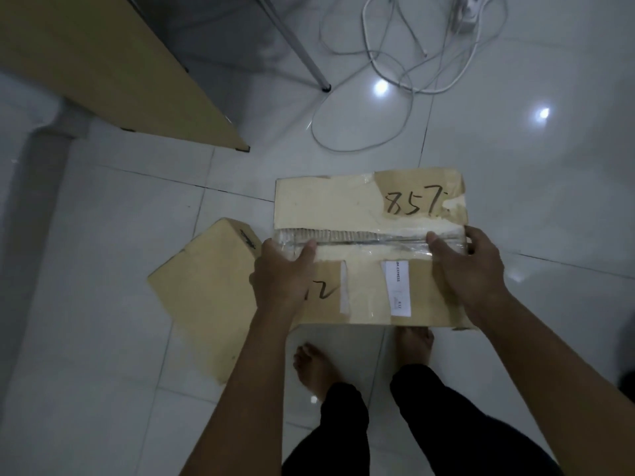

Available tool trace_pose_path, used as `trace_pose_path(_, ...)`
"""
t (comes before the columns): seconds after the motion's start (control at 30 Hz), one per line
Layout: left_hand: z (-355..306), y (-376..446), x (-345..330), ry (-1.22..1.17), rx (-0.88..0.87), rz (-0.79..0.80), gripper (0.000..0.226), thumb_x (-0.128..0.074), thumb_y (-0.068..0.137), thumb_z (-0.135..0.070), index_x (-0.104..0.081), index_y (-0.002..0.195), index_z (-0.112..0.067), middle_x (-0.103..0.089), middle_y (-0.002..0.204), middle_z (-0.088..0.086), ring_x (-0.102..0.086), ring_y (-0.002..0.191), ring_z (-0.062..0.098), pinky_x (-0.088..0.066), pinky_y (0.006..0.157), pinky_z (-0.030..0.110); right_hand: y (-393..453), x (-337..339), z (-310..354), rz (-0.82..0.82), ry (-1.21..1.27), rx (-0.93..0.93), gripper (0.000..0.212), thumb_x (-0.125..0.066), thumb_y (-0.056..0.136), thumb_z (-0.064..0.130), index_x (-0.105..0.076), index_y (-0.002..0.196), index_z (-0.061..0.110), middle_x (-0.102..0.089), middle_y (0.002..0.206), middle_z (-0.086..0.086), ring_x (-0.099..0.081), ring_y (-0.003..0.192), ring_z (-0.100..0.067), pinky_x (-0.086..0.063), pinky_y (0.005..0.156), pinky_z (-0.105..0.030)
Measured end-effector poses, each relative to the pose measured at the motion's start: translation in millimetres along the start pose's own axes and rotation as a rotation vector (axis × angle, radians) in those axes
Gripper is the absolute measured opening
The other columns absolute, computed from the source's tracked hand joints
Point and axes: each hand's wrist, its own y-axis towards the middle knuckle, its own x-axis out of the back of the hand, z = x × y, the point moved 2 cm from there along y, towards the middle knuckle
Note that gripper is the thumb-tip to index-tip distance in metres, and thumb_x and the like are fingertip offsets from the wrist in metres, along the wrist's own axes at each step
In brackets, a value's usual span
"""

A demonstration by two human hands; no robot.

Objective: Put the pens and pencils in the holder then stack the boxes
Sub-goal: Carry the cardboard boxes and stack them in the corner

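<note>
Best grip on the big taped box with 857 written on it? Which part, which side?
Take the taped box by its two short ends, one hand per side, coming in from left and right. It is wide and flat-topped, too broad for one hand. The left hand and right hand already sit that way, thumbs on the top near the taped seam, fingers wrapping the ends.

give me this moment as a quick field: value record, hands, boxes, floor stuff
left hand: gripping the left end of the marked box
right hand: gripping its right end
marked box: taped cardboard, "857" handwritten on top, white label on the near flap
second box: plain cardboard, on the floor, left of and partly under the marked box
floor: glossy white tiles
cables: white, loose tangle at the far side
table leg: metal
pens, holder: not in view
</note>
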Motion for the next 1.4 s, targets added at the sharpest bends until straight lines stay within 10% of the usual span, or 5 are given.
trace_pose_path(0.27,-36.3,-165.6,160.4,0.054,-0.058,-0.134,0.078,-0.059,0.081,-0.066,-0.041,0.140,-0.018,-0.055,0.127,0.013,-0.048,0.118,0.038,-0.037,0.082,0.037,-173.8,95.3,97.1,0.003,0.070,0.142,0.039,-0.068,0.083,0.045,-0.058,0.116,0.026,-0.061,0.106,0.004,-0.059,0.095,-0.016,-0.049,0.083,-0.035)
trace_pose_path(0.53,-36.8,-322.3,300.8,0.021,0.006,-0.376,0.073,-0.064,0.084,-0.055,-0.038,0.140,-0.017,-0.052,0.127,0.017,-0.042,0.119,0.039,-0.045,0.090,0.048,-328.0,154.1,165.9,0.200,0.103,0.251,0.028,-0.067,0.085,0.044,-0.056,0.106,0.029,-0.062,0.095,0.014,-0.062,0.085,-0.008,-0.051,0.074,-0.032)
trace_pose_path(0.97,42.1,-500.5,368.3,-0.201,0.475,-0.778,0.075,-0.059,0.087,-0.060,-0.037,0.143,-0.015,-0.054,0.131,0.014,-0.046,0.120,0.032,-0.042,0.093,0.044,-461.4,140.8,238.0,0.634,-0.249,0.648,0.039,-0.062,0.087,0.046,-0.055,0.116,0.021,-0.057,0.099,0.002,-0.058,0.088,-0.020,-0.048,0.080,-0.035)
trace_pose_path(1.4,235.3,-622.8,362.5,-0.519,0.781,-1.002,0.069,-0.059,0.085,-0.060,-0.046,0.138,-0.018,-0.061,0.125,0.008,-0.051,0.115,0.028,-0.049,0.090,0.042,-650.0,45.6,176.0,0.873,-0.586,1.016,0.047,-0.064,0.086,0.045,-0.059,0.120,0.012,-0.067,0.110,-0.012,-0.059,0.085,-0.023,-0.051,0.082,-0.041)
